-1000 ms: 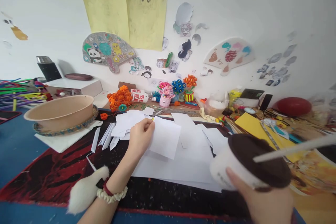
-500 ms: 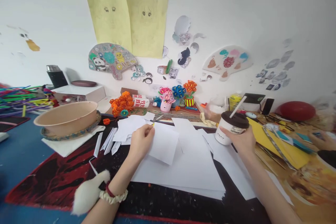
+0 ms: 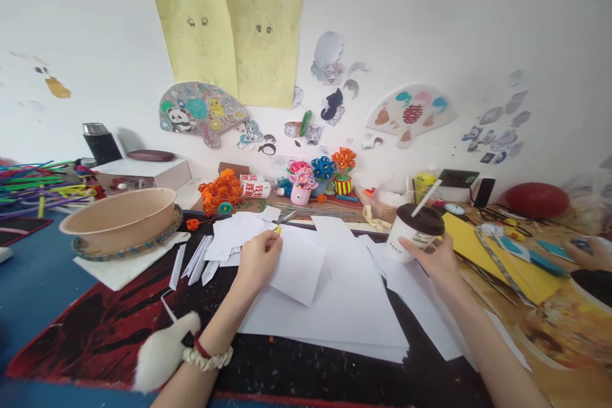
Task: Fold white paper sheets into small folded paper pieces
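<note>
My left hand (image 3: 259,260) is closed in a pinch around a slim yellow-tipped tool (image 3: 278,229), most of it hidden by the fingers. Under that hand is a small white paper piece (image 3: 299,271), lying over larger white sheets (image 3: 335,319). My right hand (image 3: 437,258) wraps the right side of a white paper cup (image 3: 404,243) with a dark brown lid and a white straw. The cup stands upright at the far right of the sheets; whether its base touches them is hard to tell. Folded paper strips (image 3: 198,261) lie left of my left hand.
A beige basin (image 3: 119,220) stands at the left, with a white fluffy object (image 3: 162,354) nearer me. Craft flowers (image 3: 301,178) line the wall. Yellow card (image 3: 471,248) lies at the right, where another person's hand (image 3: 593,252) shows beside a dark-lidded container (image 3: 593,284).
The view has shifted slightly. My right hand's thumb sits a little lower on the cup, and the cup is slightly further left. My left hand keeps its pinch.
</note>
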`<state>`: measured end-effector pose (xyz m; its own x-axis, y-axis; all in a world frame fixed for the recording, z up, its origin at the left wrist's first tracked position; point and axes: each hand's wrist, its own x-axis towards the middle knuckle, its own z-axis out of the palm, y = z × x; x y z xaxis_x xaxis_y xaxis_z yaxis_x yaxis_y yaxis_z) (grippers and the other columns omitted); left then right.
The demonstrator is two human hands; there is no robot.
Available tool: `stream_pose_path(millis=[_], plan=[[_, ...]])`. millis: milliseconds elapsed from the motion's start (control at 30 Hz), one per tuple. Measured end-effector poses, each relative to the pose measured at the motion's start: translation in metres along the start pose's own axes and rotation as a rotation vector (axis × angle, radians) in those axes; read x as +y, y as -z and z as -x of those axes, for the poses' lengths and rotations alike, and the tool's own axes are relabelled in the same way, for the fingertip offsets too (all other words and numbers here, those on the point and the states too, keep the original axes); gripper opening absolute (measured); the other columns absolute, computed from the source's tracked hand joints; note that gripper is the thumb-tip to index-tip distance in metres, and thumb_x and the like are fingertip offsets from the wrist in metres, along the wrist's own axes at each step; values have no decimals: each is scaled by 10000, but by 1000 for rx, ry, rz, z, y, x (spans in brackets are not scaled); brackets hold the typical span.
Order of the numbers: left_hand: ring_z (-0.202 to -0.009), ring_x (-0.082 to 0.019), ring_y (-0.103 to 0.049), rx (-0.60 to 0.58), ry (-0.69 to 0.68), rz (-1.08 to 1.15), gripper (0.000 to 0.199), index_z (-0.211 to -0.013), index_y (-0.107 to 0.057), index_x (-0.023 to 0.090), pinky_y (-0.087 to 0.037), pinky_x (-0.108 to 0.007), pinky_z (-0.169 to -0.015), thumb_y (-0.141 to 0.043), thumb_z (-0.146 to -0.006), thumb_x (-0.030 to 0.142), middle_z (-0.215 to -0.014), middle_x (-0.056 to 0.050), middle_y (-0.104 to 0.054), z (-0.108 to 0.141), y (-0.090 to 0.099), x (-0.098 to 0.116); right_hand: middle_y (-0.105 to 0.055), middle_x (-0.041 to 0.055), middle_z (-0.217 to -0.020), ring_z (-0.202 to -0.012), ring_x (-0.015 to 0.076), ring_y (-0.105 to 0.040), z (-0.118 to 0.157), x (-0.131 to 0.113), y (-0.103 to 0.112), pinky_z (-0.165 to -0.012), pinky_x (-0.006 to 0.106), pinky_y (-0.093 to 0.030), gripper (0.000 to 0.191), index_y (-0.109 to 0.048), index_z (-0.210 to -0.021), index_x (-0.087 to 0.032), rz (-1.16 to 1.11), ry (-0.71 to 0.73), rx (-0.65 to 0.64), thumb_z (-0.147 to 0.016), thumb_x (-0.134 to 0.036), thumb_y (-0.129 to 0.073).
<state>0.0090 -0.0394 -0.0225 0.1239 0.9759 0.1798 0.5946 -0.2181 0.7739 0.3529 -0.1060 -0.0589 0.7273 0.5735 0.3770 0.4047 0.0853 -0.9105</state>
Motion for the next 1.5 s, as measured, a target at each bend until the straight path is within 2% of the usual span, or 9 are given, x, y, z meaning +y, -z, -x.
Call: stream_pose_path(millis=[67, 133, 167, 233, 400, 567, 833, 1267, 1500], plan=[[-619, -165, -556, 2, 3, 8, 218, -737, -606, 184, -362, -249, -606, -431, -758, 312, -623, -4, -625, 0, -1, 1, -611, 63, -957, -893, 241, -614, 12, -7, 8, -793, 413, -500, 691, -460, -1142, -213, -124, 50, 219, -543, -343, -780], [-605, -157, -536, -5, -5, 25, 215, -726, -602, 181, -357, -247, -600, -431, -758, 308, -609, 0, -608, 1, -3, 1, -600, 48, -851, -831, 223, -608, 30, -20, 11, -816, 416, -485, 418, -551, -1004, -193, -157, 183, 544, -640, -326, -707], [-593, -153, -522, -13, -13, 37, 217, -720, -598, 178, -354, -245, -594, -432, -760, 312, -591, 5, -591, 1, -4, 2, -592, 46, -813, -789, 212, -599, 39, -29, 8, -789, 402, -490, 271, -583, -911, -186, -156, 225, 592, -688, -320, -659], [-572, -144, -494, -42, -37, 67, 224, -711, -592, 173, -346, -240, -581, -435, -767, 324, -564, 13, -554, 2, -7, 1, -585, 28, -741, -668, 179, -579, 55, -52, -5, -690, 356, -502, 166, -605, -830, -179, -180, 227, 346, -715, -297, -622], [-566, -134, -467, -137, -134, 82, 243, -739, -594, 165, -336, -235, -572, -442, -790, 347, -558, 20, -523, 2, -13, -2, -670, 75, -939, -769, 197, -612, 68, -101, -78, -665, 314, -497, 234, -679, -911, -190, -103, 128, -625, -756, -346, -599], [-540, -120, -440, -236, -231, 21, 236, -718, -599, 163, -296, -226, -530, -435, -806, 308, -558, 22, -518, 5, -16, 1, -675, 66, -810, -727, 187, -598, 71, -97, -119, -607, 284, -459, 335, -692, -922, -156, -183, 26, -1078, -804, -437, -552], [-547, -120, -467, -218, -227, -11, 211, -740, -633, 169, -307, -224, -529, -457, -794, 272, -585, 10, -568, 10, -20, 11, -627, 30, -665, -635, 156, -569, 72, -66, -115, -586, 256, -416, 304, -640, -724, -146, -244, -5, -1080, -691, -444, -691], [-625, -138, -531, -154, -283, 5, 191, -745, -615, 188, -351, -222, -578, -449, -800, 263, -668, -3, -617, 18, -12, 20, -611, 23, -681, -627, 151, -547, 79, -81, -113, -585, 260, -414, 324, -631, -762, -160, -323, 75, -1087, -727, -482, -653], [-565, -126, -509, -193, -257, -86, 184, -730, -617, 204, -337, -221, -550, -452, -786, 261, -654, 7, -617, 24, -9, 27, -582, -1, -592, -567, 130, -511, 77, -80, -112, -545, 245, -384, 202, -646, -675, -157, -301, 106, -1053, -706, -352, -688]])
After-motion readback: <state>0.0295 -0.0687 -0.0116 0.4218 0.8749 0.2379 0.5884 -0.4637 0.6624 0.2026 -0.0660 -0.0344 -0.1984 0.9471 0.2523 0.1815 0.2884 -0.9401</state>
